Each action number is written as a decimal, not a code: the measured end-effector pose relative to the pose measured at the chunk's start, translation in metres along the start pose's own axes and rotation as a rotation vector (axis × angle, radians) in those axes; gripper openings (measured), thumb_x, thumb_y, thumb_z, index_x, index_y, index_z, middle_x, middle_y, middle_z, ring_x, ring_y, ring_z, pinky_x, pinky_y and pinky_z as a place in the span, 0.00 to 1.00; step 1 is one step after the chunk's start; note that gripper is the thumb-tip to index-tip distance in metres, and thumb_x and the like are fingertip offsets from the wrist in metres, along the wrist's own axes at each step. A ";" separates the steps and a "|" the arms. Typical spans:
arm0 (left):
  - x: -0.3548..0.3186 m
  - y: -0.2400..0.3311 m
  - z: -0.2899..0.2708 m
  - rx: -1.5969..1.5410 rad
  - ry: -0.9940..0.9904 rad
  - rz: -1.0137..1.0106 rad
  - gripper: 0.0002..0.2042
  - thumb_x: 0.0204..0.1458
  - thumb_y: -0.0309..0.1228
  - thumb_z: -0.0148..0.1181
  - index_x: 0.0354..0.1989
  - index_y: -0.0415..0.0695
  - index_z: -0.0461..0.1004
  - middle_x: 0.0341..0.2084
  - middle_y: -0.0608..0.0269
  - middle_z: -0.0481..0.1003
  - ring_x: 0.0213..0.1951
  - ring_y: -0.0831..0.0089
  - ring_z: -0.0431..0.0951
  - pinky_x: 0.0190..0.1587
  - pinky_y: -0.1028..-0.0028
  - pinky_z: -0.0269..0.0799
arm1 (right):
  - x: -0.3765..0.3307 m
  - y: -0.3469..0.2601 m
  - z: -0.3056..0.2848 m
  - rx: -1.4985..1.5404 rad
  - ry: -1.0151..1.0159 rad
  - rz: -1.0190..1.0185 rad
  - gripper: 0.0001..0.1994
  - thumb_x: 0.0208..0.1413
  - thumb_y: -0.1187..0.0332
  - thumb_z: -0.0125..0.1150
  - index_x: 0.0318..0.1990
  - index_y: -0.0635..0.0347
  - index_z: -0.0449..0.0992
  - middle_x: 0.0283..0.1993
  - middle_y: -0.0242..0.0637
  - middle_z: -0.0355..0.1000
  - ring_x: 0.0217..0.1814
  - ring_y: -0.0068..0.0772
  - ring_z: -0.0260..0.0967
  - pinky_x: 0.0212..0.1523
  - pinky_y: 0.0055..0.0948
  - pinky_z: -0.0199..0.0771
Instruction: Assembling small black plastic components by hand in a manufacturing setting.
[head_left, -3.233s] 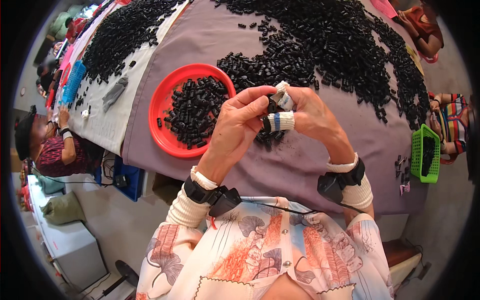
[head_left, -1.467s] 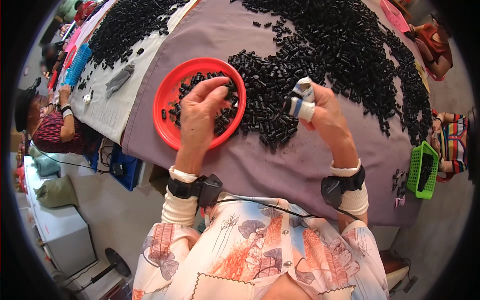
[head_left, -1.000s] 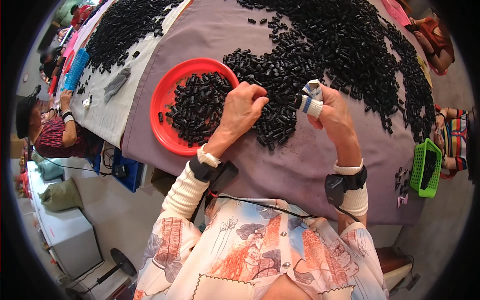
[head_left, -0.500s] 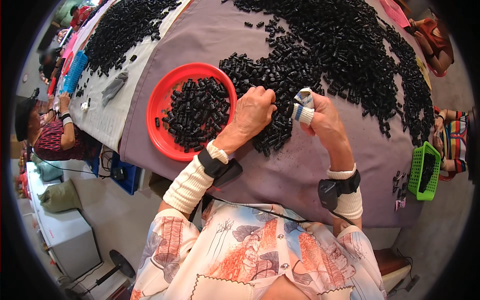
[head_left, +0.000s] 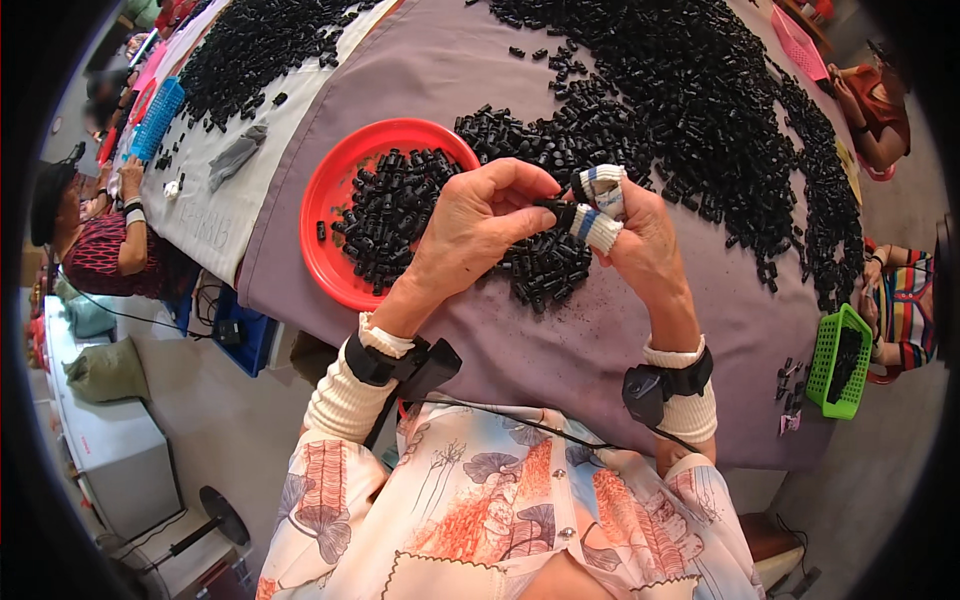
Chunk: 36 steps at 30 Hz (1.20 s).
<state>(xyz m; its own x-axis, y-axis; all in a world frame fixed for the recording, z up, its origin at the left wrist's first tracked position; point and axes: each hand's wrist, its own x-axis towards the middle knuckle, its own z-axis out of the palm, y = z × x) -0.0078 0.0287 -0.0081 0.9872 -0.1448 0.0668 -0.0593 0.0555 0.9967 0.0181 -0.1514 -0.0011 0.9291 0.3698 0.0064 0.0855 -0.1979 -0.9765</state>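
My left hand (head_left: 465, 228) is closed in a pinch, thumb and forefinger on a small black cylindrical plastic part (head_left: 557, 213). Against the other end of that part is my right hand (head_left: 645, 235), its fingers closed round it. White finger covers with blue stripes (head_left: 597, 228) are on the right thumb and forefinger, dark at their tips. Beneath the left hand stands a round red basin (head_left: 318, 262), partly filled with loose black parts (head_left: 395, 205). Just beyond both hands spreads a large heap of similar black parts (head_left: 690, 150).
A mauve cloth (head_left: 400, 80) covers the table. At the right edge stands a green basket (head_left: 825, 365) holding black pieces, with a few scraps beside it. On the left are a pale cloth with another black heap (head_left: 250, 60), a blue basket (head_left: 160, 120) and a co-worker (head_left: 110, 235).
My left hand has come up from the heap's edge to my right hand. Its fingers now meet the right fingers at a black part. The right hand has barely shifted.
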 end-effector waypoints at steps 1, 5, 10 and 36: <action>-0.001 -0.001 -0.001 -0.069 0.014 0.001 0.09 0.45 0.21 0.61 0.37 0.37 0.73 0.31 0.66 0.74 0.33 0.83 0.73 0.37 0.83 0.70 | -0.001 -0.002 0.000 -0.003 -0.003 -0.002 0.09 0.46 0.72 0.63 0.35 0.62 0.72 0.23 0.23 0.66 0.22 0.12 0.57 0.22 0.17 0.59; -0.001 -0.007 -0.001 -0.278 0.051 -0.003 0.12 0.46 0.22 0.61 0.40 0.37 0.73 0.31 0.65 0.75 0.32 0.82 0.73 0.37 0.82 0.71 | -0.004 -0.005 0.007 -0.026 0.020 -0.051 0.09 0.47 0.73 0.63 0.36 0.62 0.72 0.23 0.23 0.67 0.24 0.11 0.58 0.24 0.16 0.60; -0.005 -0.007 0.003 -0.517 0.084 -0.052 0.14 0.49 0.21 0.57 0.45 0.36 0.70 0.32 0.62 0.75 0.32 0.81 0.74 0.37 0.80 0.71 | -0.004 -0.007 0.014 0.060 0.054 -0.070 0.10 0.46 0.73 0.64 0.36 0.63 0.71 0.25 0.23 0.67 0.25 0.11 0.58 0.25 0.15 0.62; -0.010 -0.008 0.004 -0.935 -0.106 -0.170 0.13 0.54 0.25 0.52 0.47 0.35 0.69 0.33 0.59 0.74 0.35 0.76 0.75 0.41 0.75 0.73 | -0.001 -0.014 0.002 -0.039 -0.128 0.004 0.15 0.39 0.63 0.69 0.26 0.62 0.69 0.20 0.23 0.61 0.23 0.14 0.54 0.21 0.20 0.58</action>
<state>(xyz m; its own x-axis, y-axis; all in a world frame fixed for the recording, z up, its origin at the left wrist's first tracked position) -0.0181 0.0261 -0.0162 0.9504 -0.3099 -0.0256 0.2711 0.7855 0.5564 0.0156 -0.1467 0.0125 0.8761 0.4814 -0.0272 0.0986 -0.2340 -0.9672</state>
